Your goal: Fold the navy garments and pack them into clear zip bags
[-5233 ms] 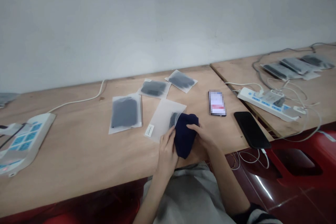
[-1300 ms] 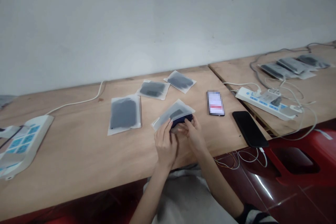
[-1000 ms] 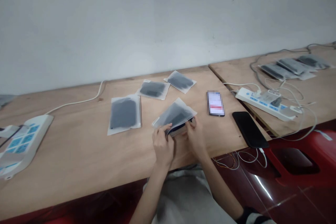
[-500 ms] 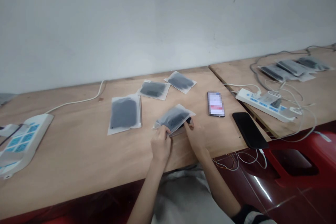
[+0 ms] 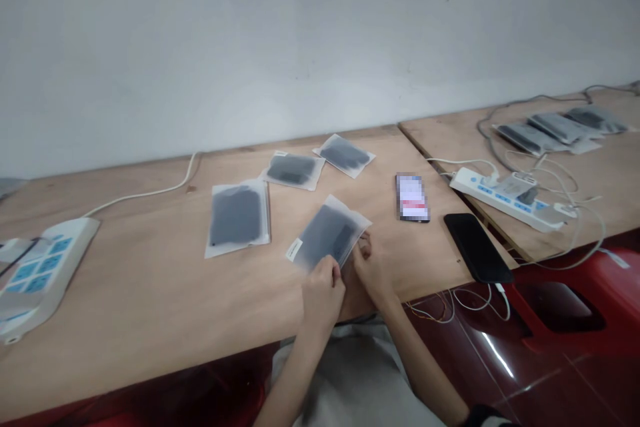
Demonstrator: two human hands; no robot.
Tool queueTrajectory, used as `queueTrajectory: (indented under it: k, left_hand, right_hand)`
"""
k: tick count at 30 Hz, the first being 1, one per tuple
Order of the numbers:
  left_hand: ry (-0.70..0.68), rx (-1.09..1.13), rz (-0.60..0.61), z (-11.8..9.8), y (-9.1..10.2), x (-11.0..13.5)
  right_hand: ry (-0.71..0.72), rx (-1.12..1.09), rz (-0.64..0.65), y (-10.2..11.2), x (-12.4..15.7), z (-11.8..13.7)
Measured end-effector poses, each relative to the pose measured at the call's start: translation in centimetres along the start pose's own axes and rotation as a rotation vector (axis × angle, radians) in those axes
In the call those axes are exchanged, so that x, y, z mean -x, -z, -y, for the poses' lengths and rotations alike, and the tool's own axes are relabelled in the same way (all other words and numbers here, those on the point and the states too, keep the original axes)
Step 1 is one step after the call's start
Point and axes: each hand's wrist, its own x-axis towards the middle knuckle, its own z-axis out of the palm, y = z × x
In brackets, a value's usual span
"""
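Observation:
A frosted plastic bag (image 5: 320, 235) with a dark, flat item inside and a small white label at its left corner lies tilted at the front of the wooden table (image 5: 165, 280). My left hand (image 5: 324, 290) pinches the bag's near edge between thumb and fingers. At the bag's right end, my right hand (image 5: 370, 273) has its curled fingers closed on the edge. Just beyond are three similar bags: a large one (image 5: 239, 217) on the left, a smaller one (image 5: 294, 170) behind, and another (image 5: 345, 155) farther right.
A phone with a lit, blurred screen (image 5: 413, 197) and a dark phone (image 5: 477, 247) lie to the right. Power strips stand at the left (image 5: 50, 273) and right (image 5: 505, 200), with loose cables. More bagged items (image 5: 560, 128) rest on the far table. A red stool (image 5: 600, 300) is below right.
The bag in my hands has turned to lie flatter, now showing its white label. My left hand has slid right and nearer along its edge. The dark item at the opening no longer shows.

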Motion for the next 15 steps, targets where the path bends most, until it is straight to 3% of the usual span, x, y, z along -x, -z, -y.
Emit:
queueTrajectory:
  k: [4, 6, 8, 11, 13, 15]
  left_hand:
    - [0.049, 0.02, 0.117, -0.5, 0.1, -0.7]
    - [0.06, 0.091, 0.199, -0.9, 0.8, -0.9]
    - [0.105, 0.168, 0.234, -1.1, 1.8, -0.6]
    - [0.26, 0.253, 0.231, -0.8, 3.4, 0.6]
    - [0.43, 0.362, 0.283, 0.0, 4.2, 1.4]
    - [0.629, 0.536, 0.355, 0.8, 4.5, 1.9]
  right_hand:
    - [0.045, -0.09, 0.3, 0.2, -0.7, 0.4]
    - [0.085, -0.074, 0.373, 0.9, -1.1, 0.6]
    - [0.055, -0.081, 0.321, 1.7, -1.2, 0.6]
    - [-0.158, -0.133, 0.168, 2.4, -0.6, 0.1]
    - [-0.256, -0.158, 0.129, 2.5, 0.0, -0.2]
    - [-0.252, -0.145, 0.135, 2.3, 0.4, -0.3]
